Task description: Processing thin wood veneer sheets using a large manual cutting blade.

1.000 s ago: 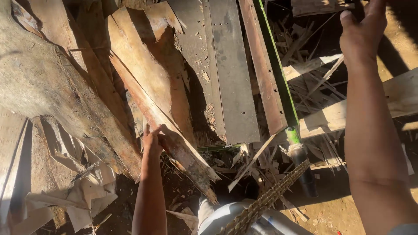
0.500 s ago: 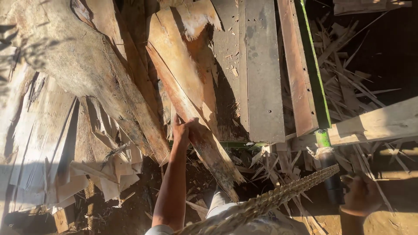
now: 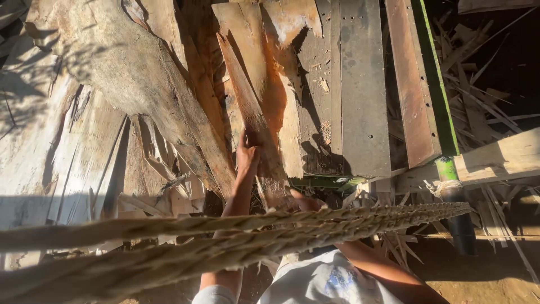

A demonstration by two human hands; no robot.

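Background: woodpile, one log (image 3: 129, 67), two grey boards (image 3: 360, 95)
Left hand (image 3: 247, 155): fingers closed on one plank (image 3: 253, 112)
Right hand (image 3: 306, 201): touches plank end, grip unclear
Rope (image 3: 236, 231): one

Bare forearms, short grey sleeve at left arm, pale grey shirt with blue print

Harsh low sun blasts the wood pile (image 3: 140, 73) warm orange, deep black shadow upper right, and the rope (image 3: 236, 236) up close is blurry.
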